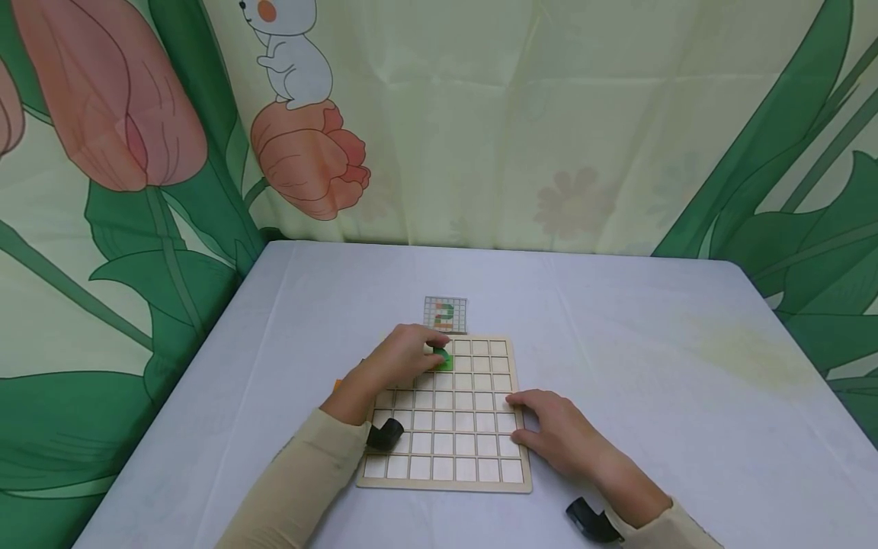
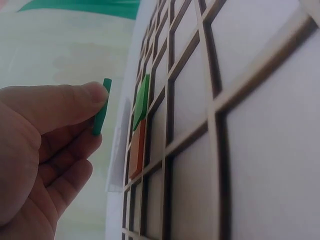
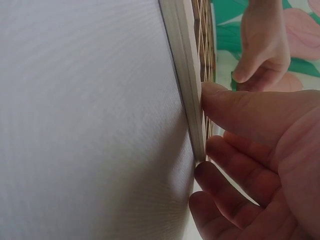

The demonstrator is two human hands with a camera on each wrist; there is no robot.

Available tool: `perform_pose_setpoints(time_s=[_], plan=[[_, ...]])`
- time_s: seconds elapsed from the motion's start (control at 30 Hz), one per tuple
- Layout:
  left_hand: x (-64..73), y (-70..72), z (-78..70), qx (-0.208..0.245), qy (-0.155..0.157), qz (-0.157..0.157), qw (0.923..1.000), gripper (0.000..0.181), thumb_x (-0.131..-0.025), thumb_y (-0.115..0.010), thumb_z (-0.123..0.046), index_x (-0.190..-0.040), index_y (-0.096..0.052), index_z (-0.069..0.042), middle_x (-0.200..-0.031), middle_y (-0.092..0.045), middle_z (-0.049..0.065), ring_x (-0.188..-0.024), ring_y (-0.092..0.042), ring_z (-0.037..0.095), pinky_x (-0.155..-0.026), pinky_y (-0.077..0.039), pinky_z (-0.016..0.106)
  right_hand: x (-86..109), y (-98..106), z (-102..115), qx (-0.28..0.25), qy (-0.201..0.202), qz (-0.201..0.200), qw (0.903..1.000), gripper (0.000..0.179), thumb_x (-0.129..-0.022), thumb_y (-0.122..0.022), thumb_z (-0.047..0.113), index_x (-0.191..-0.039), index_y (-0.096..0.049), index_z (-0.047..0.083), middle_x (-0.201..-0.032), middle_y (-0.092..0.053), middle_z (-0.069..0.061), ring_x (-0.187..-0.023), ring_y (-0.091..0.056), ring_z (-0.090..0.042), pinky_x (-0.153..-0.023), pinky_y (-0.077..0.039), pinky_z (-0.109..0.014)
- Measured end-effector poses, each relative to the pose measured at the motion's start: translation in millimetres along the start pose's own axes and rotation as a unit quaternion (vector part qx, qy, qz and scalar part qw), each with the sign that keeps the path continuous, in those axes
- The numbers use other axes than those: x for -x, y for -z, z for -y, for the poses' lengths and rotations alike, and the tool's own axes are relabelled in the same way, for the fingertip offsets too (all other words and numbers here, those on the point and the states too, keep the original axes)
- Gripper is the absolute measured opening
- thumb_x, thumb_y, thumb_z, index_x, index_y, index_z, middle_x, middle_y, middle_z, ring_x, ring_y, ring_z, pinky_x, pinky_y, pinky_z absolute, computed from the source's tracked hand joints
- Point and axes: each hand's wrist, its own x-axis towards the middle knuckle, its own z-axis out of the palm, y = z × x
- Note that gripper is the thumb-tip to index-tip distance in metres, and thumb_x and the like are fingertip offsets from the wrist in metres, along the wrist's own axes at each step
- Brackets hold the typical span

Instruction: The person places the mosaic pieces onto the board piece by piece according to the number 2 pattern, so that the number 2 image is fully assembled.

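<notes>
Near the head view's centre, the left hand (image 1: 403, 357) pinches a green tile (image 2: 102, 107) over the wooden grid board (image 1: 444, 485); lower right, the right hand (image 1: 559, 435), loosely spread, touches the board's edge

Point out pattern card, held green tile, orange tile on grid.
Pattern card (image 1: 446, 314), head view, middle of face
Held green tile (image 2: 102, 111), left wrist view, visible edge
Orange tile (image 2: 136, 152), left wrist view, broad face
</notes>
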Motion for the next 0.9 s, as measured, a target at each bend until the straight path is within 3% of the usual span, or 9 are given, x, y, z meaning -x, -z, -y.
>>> perform_pose_setpoints(time_s=[0.2, 0.43, 0.9], plan=[[-6.3, -4.3, -6.8, 0.014, -0.009, 0.011, 0.9998, 0.029, -0.093, -0.072, -0.012, -0.121, -0.071, -0.006, -0.115, -0.071, 0.004, -0.112, -0.064, 0.019, -0.092, -0.051, 0.033, 1.3, 1, 0, -0.004, -0.003, 0.002, 1.0000, 0.044, -0.086, -0.076, 0.011, -0.128, -0.064, 0.005, -0.131, -0.061, -0.009, -0.128, -0.051, -0.034, -0.106, -0.038, -0.052], [-11.0, -8.6, -13.9, -0.007, -0.034, 0.012, 0.9993, 0.027, -0.092, -0.073, -0.012, -0.119, -0.071, -0.005, -0.114, -0.071, 0.004, -0.108, -0.064, 0.019, -0.092, -0.051, 0.033, 1.6, 1, -1, -0.004, 0.009, -0.002, 0.9999, 0.043, -0.086, -0.077, 0.010, -0.127, -0.065, 0.005, -0.130, -0.062, -0.009, -0.127, -0.053, -0.034, -0.106, -0.039, -0.051], [-17.8, -17.2, -17.8, -0.017, -0.008, 0.019, 0.9996, 0.027, -0.091, -0.075, -0.016, -0.117, -0.073, -0.010, -0.115, -0.069, 0.000, -0.109, -0.063, 0.016, -0.092, -0.050, 0.032, 1.2, 0, -2, -0.003, 0.018, -0.002, 0.9998, 0.043, -0.086, -0.077, 0.011, -0.127, -0.065, 0.005, -0.130, -0.062, -0.009, -0.127, -0.053, -0.033, -0.105, -0.040, -0.051]])
